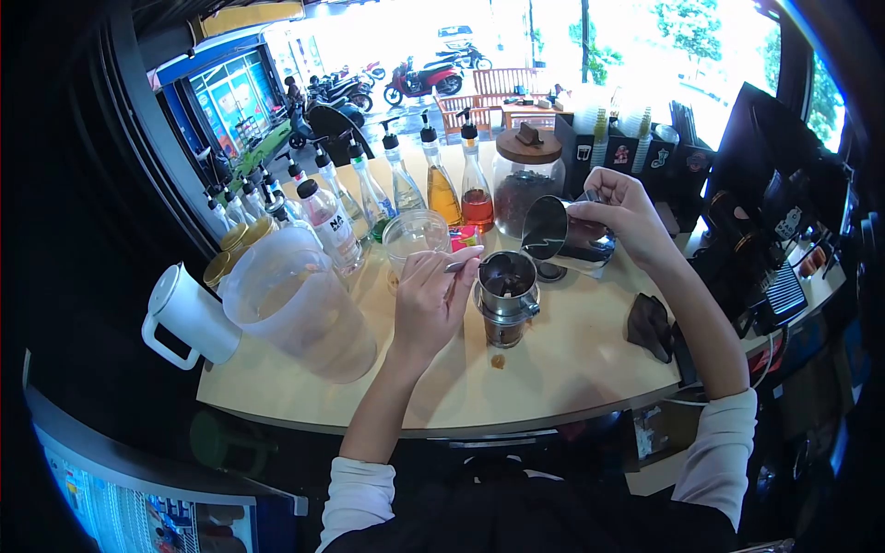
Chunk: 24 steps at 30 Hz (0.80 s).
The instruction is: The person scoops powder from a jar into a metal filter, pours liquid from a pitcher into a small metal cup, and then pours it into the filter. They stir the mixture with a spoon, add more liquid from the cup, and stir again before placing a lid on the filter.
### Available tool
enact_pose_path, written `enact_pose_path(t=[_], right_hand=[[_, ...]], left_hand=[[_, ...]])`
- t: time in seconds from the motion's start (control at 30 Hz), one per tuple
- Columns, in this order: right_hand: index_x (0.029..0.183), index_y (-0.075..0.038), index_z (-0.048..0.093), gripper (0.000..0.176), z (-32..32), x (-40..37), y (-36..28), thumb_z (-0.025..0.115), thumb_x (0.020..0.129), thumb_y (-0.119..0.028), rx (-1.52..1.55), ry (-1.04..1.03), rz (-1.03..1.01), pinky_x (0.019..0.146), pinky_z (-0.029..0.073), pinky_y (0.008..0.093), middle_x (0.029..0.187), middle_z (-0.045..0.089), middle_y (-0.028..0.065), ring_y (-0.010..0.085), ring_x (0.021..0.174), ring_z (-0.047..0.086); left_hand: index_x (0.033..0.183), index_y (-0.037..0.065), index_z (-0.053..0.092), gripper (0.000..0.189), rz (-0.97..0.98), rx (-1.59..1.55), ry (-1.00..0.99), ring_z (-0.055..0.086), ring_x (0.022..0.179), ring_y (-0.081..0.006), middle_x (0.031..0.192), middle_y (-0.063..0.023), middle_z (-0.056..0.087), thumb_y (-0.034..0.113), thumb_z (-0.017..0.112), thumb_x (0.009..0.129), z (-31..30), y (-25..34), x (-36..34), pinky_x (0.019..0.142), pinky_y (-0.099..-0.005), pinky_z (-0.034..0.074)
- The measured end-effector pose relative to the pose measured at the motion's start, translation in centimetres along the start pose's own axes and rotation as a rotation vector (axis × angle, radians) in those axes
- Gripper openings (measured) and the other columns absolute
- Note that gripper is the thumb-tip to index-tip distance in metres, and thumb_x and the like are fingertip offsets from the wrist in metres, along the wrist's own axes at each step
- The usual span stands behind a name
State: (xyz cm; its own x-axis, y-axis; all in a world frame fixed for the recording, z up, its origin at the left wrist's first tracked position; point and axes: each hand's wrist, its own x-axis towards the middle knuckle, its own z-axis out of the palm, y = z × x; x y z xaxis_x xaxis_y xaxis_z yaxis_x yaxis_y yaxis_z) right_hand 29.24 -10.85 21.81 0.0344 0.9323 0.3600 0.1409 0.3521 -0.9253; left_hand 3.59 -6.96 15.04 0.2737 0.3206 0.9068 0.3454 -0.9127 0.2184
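Note:
My left hand [430,300] is closed around a thin metal spoon [454,267], which reaches toward the rim of a metal coffee drip filter [508,276]. The filter sits on a small glass [504,334] with brown liquid in it. My right hand [622,217] grips a shiny metal pitcher [583,241] by its handle side. The pitcher is tilted left, its mouth just above and beside the filter's open top. Dark coffee shows inside the filter. Beyond my left hand is a clear plastic cup [417,230].
A large translucent jug [300,309] and a white pitcher [198,318] stand left. Pump bottles [442,194] line the back beside a wooden-lidded jar [528,184]. A dark cloth [650,327] lies right; a brown spill [498,362] marks the table [433,396].

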Motion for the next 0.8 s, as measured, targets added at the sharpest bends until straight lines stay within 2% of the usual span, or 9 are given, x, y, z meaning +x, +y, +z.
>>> enact_pose_path(t=[0.3,0.37,0.77,0.8], right_hand=[[0.075,-0.006,0.044,0.025,-0.3,0.2,0.0,0.067,0.081,0.002,-0.018,0.024,0.014,0.053,0.048,0.0168,0.073,0.06,0.001,0.0061,0.069,0.064],[0.075,-0.009,0.047,0.024,0.4,0.2,-0.3,0.069,0.08,-0.001,-0.018,0.05,-0.001,0.054,0.039,0.015,0.068,0.056,-0.0043,-0.0004,0.063,0.053],[0.076,-0.009,0.046,0.025,0.8,1.2,0.4,0.069,0.08,-0.002,-0.036,0.042,0.014,0.053,0.041,0.0153,0.069,0.057,-0.0034,0.0002,0.064,0.056],[0.076,-0.009,0.046,0.025,0.8,1.2,0.4,0.069,0.08,-0.002,-0.036,0.043,0.013,0.053,0.041,0.0153,0.069,0.057,-0.0034,0.0002,0.064,0.056]], left_hand=[[0.097,0.005,0.071,0.012,0.001,0.005,0.008,0.057,0.07,-0.0218,0.076,-0.0071,0.065,0.008,0.064,0.088,0.0,-0.3,-0.2,0.066,-0.0338,0.044],[0.097,0.004,0.071,0.012,-0.003,0.007,0.008,0.057,0.07,-0.0219,0.076,-0.0071,0.065,0.007,0.064,0.088,-0.1,-0.2,-0.2,0.066,-0.0338,0.044],[0.094,0.003,0.07,0.01,-0.009,0.028,-0.015,0.059,0.071,-0.0233,0.08,-0.0085,0.067,0.007,0.064,0.087,-0.2,-0.2,-0.2,0.067,-0.0342,0.045],[0.098,0.004,0.068,0.012,0.02,0.021,-0.007,0.057,0.069,-0.0228,0.076,-0.0071,0.062,0.008,0.064,0.087,-0.1,-0.3,-0.2,0.068,-0.0349,0.044]])
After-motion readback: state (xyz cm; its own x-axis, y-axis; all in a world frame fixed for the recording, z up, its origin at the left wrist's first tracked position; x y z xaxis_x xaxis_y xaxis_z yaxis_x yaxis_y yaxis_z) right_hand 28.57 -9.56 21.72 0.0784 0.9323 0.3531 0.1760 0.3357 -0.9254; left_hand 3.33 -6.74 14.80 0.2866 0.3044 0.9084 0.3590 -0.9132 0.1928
